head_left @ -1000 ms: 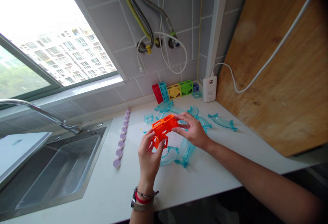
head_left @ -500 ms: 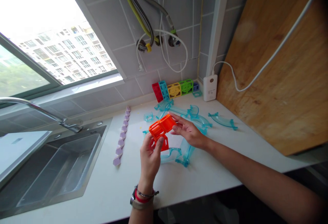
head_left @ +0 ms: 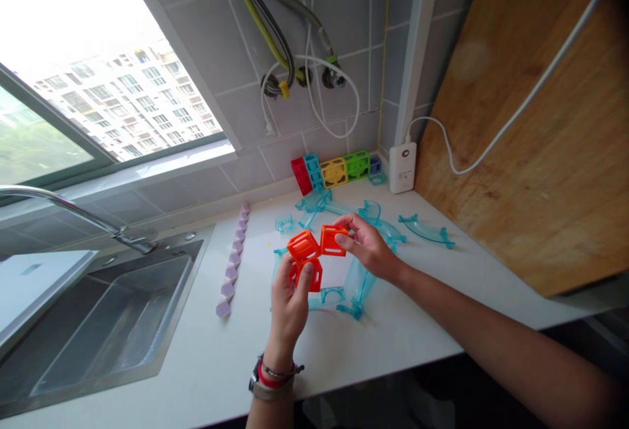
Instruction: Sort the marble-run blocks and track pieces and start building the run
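Observation:
Above the counter, my left hand is closed around two orange plastic frame blocks, one over the other. My right hand pinches another orange frame block between thumb and fingers. That block is tilted, and its lower left edge meets or nearly meets the upper left-hand block; whether they are joined I cannot tell. Translucent teal track pieces lie on the counter under and behind my hands. A curved teal piece rests apart at the right.
Red, blue, yellow and green blocks stand in a row along the wall. A white device with a cable is in the corner. A line of lilac hexagonal pieces runs beside the sink at left. A wooden panel bounds the right.
The block in my right hand has turned and swung away to the right, opening a gap from the upper left-hand block. My left hand has barely moved.

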Motion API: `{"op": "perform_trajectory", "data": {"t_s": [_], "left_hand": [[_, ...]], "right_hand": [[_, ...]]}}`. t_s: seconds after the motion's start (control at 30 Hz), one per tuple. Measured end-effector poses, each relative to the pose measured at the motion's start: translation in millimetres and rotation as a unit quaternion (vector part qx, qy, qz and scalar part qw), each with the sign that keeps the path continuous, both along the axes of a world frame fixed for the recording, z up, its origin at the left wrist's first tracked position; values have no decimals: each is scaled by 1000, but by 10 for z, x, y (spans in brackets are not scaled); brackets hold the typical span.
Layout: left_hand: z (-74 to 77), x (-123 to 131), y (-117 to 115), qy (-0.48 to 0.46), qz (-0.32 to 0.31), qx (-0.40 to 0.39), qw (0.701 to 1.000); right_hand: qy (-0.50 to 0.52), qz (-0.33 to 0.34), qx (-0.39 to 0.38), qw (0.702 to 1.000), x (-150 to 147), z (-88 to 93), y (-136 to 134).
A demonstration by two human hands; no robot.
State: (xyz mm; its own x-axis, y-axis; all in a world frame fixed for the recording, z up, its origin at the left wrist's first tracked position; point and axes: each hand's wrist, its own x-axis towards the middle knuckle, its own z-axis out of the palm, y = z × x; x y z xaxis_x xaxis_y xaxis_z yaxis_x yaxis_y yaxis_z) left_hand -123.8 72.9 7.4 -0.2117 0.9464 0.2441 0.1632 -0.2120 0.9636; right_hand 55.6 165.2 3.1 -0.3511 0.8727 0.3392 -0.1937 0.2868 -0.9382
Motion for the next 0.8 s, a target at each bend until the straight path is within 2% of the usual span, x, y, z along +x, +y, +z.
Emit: {"op": "perform_trajectory", "data": {"t_s": [0.17,0.3,0.47,0.63,0.8], "left_hand": [[-27,-5,-14,36,-9,-3,999],[-14,-16,-21,62,-48,-14,997],[17,1,-17,110,-59,11,992],[-15,27,-12,-6,-29,3,1000],[-15,25,4,-42,17,37,998]], "right_hand": [[14,26,-25,999,16,37,-2],[18,47,-39,998,13,9,16],[-1,69,-46,997,14,10,18],[7,118,-85,989,10,20,11],[18,80,-82,993,9,18,22]]}}
